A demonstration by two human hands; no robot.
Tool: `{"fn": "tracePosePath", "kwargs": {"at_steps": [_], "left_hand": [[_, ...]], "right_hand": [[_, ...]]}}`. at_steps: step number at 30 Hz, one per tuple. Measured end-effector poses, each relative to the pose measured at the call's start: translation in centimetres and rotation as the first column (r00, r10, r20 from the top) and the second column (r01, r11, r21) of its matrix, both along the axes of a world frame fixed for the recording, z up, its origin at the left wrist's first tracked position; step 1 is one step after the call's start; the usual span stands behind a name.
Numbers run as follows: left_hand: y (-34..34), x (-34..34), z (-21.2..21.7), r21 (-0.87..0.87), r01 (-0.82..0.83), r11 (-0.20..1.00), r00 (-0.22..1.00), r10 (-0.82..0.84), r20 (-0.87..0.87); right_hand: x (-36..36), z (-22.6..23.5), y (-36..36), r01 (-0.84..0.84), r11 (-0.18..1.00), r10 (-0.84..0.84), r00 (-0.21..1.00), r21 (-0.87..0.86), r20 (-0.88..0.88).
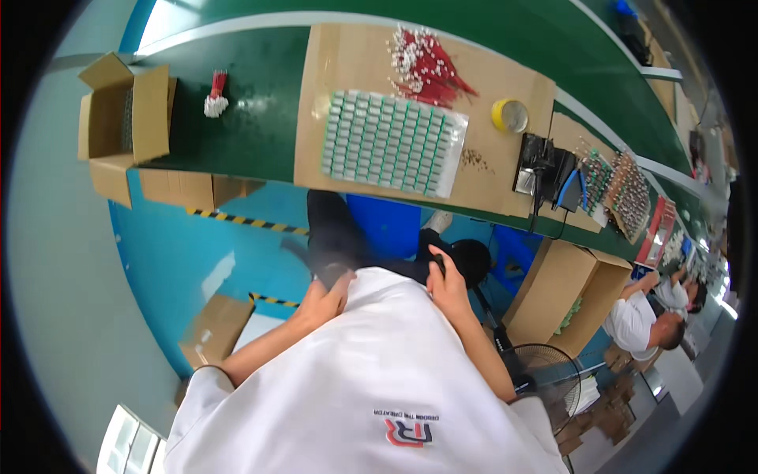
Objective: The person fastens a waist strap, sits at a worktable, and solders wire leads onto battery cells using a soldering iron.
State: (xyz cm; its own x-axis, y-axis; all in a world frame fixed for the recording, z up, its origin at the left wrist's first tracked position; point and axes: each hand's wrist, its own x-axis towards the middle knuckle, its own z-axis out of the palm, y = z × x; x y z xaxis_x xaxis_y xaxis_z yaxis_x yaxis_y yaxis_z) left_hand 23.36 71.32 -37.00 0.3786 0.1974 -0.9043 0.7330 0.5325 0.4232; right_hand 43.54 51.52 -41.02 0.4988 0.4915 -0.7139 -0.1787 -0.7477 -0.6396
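My left hand (325,299) is closed in front of my shirt, over my lap. A dark grey, blurred thing (333,273) shows at its fingers, too smeared to name. On the other side my right hand (448,284) is closed too, its fingers curled around a small dark object (439,260) whose kind I cannot make out. Both hands are below the near edge of the workbench, apart from everything on it. Closest on the bench is a block of small silver-grey pieces with green edges (387,142), set in rows on a clear sheet.
Cardboard (489,71) covers part of the green bench (260,118). On it lie red wires with white ends (442,75), a yellow roll (509,115) and blue-handled pliers (570,189). An open carton (110,118) stands left. A fan (545,375) and co-workers (636,320) are at right.
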Motion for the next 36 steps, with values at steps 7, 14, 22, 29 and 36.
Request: {"fn": "tracePosePath", "kwargs": {"at_steps": [7,14,22,29,36], "left_hand": [[-3.5,4.6,-0.9,0.074,0.29,0.954,0.957,-0.287,-0.046],[-4.1,2.7,-6.3,-0.077,0.211,0.974,0.968,-0.219,-0.123],[-4.0,3.3,-4.4,-0.017,0.233,0.972,0.972,-0.232,0.044],[-3.7,3.7,-3.7,0.185,0.44,0.879,0.842,-0.475,0.255],[-5.3,0.0,-4.4,0.291,0.396,0.871,0.811,-0.481,0.335]], "right_hand": [[3.9,-2.4,-1.7,-0.33,0.931,0.351,0.926,0.154,-0.138],[0.3,-9.3,-3.9,-0.229,0.955,0.267,0.939,0.189,-0.216],[-3.6,-9.2,-2.3,-0.326,0.884,0.428,0.852,0.334,-0.3],[-4.2,-7.0,-1.8,-0.184,0.848,0.371,0.876,0.498,-0.309],[-2.7,-7.9,-1.8,-0.103,0.771,0.569,0.555,0.629,-0.607]]}}
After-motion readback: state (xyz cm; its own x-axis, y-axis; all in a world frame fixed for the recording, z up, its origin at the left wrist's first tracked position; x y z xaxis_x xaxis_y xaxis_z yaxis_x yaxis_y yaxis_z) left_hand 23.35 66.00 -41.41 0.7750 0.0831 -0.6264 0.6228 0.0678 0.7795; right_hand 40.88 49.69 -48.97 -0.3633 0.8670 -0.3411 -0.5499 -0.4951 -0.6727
